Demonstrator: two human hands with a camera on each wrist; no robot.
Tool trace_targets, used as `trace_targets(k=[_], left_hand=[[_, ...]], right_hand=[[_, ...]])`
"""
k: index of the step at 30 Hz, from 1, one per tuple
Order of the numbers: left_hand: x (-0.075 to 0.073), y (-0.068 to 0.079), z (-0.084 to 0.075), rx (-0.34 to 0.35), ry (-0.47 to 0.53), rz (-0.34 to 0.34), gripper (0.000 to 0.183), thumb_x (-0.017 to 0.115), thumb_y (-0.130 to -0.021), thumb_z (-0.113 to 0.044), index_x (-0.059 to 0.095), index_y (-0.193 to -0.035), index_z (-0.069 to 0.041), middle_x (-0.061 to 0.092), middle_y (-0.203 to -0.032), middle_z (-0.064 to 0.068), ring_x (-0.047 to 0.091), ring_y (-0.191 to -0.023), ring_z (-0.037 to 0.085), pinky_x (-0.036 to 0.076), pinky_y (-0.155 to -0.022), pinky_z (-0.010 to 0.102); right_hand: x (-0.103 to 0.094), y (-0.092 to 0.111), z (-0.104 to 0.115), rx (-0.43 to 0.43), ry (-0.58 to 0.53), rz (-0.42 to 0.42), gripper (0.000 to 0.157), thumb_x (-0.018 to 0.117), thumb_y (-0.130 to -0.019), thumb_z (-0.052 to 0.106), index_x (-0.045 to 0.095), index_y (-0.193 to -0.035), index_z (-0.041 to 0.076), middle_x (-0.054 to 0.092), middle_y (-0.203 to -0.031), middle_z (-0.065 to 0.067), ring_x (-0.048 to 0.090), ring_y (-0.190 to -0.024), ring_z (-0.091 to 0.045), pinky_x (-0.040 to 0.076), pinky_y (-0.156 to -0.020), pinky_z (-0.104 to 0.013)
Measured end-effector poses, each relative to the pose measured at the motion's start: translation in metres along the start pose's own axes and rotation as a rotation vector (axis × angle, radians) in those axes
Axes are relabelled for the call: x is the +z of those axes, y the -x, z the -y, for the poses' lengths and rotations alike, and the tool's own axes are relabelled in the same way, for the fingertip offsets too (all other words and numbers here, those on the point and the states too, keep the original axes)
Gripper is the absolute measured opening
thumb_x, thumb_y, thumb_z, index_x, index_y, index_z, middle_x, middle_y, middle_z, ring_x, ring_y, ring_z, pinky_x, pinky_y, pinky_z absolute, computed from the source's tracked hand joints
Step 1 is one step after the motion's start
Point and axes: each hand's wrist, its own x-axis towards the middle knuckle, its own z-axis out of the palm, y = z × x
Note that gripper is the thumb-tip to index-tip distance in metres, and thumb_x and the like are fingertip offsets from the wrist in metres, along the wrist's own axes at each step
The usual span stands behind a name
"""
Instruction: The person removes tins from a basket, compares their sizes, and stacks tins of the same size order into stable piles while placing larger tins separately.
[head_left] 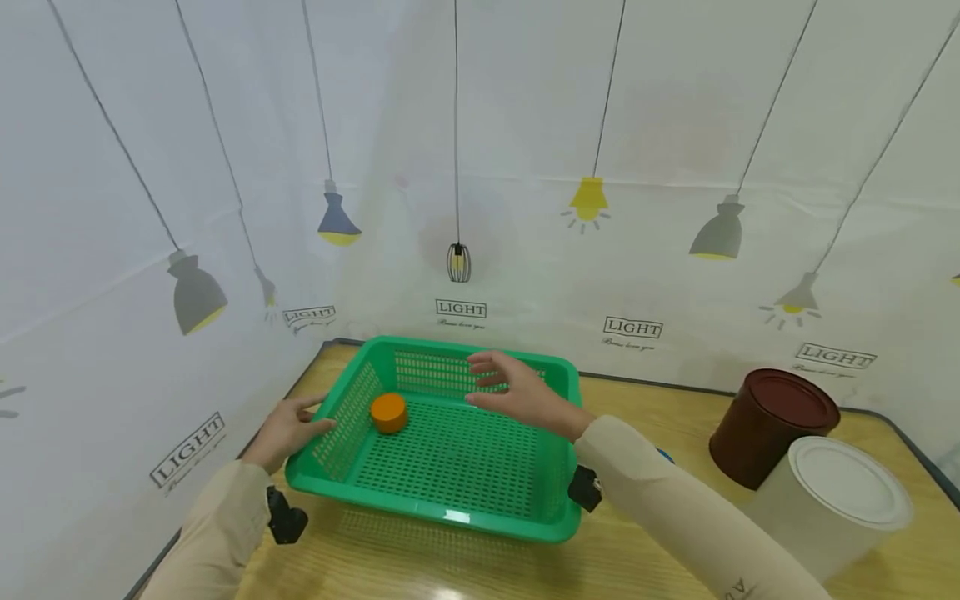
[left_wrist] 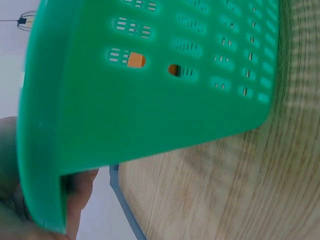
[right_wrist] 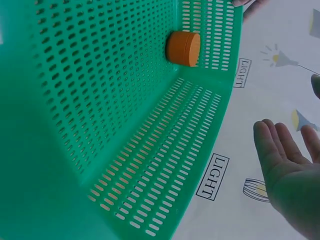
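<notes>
A green plastic basket (head_left: 450, 510) with slotted walls stands on the wooden table. Inside it, near the left wall, sits a round orange container (head_left: 389, 413) with a lid; the right wrist view shows the same orange container (right_wrist: 183, 48) from the side. My left hand (head_left: 288, 429) grips the basket's left rim, and its fingers reach under the rim in the left wrist view. Above the basket's right half hovers my right hand (head_left: 521, 393), fingers spread and apart, holding nothing. In the right wrist view the palm of this hand (right_wrist: 292, 180) shows beyond the rim.
A dark brown lidded tub (head_left: 772, 429) and a white lidded tub (head_left: 832, 500) stand at the table's right. A small blue thing (head_left: 665, 455) is mostly hidden behind the right sleeve. White sheeting (head_left: 525, 275) printed with lamps encloses the table's back and left.
</notes>
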Motion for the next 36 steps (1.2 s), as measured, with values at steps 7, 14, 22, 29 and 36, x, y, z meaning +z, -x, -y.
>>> trace_targets(k=[7,14,22,29,36], left_hand=[[-0.004,-0.003,0.000,-0.024,-0.010,-0.006,0.061,0.059,-0.086,-0.020,0.032,-0.136,0.000,0.040,-0.121,0.037,0.055,-0.094,0.035,0.050,-0.071,0.040],[-0.005,-0.002,0.002,-0.020,0.005,-0.030,0.059,0.060,-0.085,-0.017,0.034,-0.135,0.000,0.044,-0.117,0.035,0.058,-0.082,0.024,0.051,-0.067,0.036],[-0.001,0.000,0.003,-0.008,0.019,-0.041,0.059,0.061,-0.085,-0.016,0.035,-0.135,-0.001,0.045,-0.117,0.033,0.056,-0.088,0.027,0.050,-0.067,0.035],[0.001,0.002,0.001,-0.025,0.083,-0.017,0.059,0.060,-0.085,-0.014,0.033,-0.136,-0.002,0.048,-0.113,0.031,0.059,-0.069,0.017,0.051,-0.059,0.033],[0.000,0.002,0.000,-0.024,0.111,-0.007,0.059,0.059,-0.086,-0.013,0.031,-0.137,-0.002,0.050,-0.111,0.029,0.060,-0.070,0.018,0.052,-0.059,0.033]], right_hand=[[0.019,-0.040,-0.019,0.038,-0.006,-0.017,0.056,0.062,-0.084,0.023,0.036,-0.132,0.011,0.045,-0.127,-0.012,0.045,-0.113,-0.029,0.044,-0.086,-0.035],[0.044,-0.066,-0.036,0.095,-0.093,-0.018,0.056,0.060,-0.085,0.019,0.036,-0.133,0.005,0.043,-0.128,-0.017,0.045,-0.113,-0.030,0.045,-0.085,-0.037],[0.067,-0.077,-0.050,0.162,-0.168,-0.031,0.055,0.061,-0.085,0.013,0.036,-0.132,-0.001,0.042,-0.127,-0.021,0.047,-0.110,-0.032,0.045,-0.085,-0.037],[0.085,-0.083,-0.063,0.235,-0.142,0.030,0.061,0.064,-0.082,0.015,0.034,-0.133,-0.001,0.040,-0.131,-0.019,0.045,-0.113,-0.031,0.043,-0.087,-0.039],[0.098,-0.093,-0.065,0.270,-0.096,0.115,0.064,0.063,-0.083,0.018,0.030,-0.136,0.001,0.032,-0.138,-0.015,0.041,-0.118,-0.031,0.038,-0.093,-0.041]])
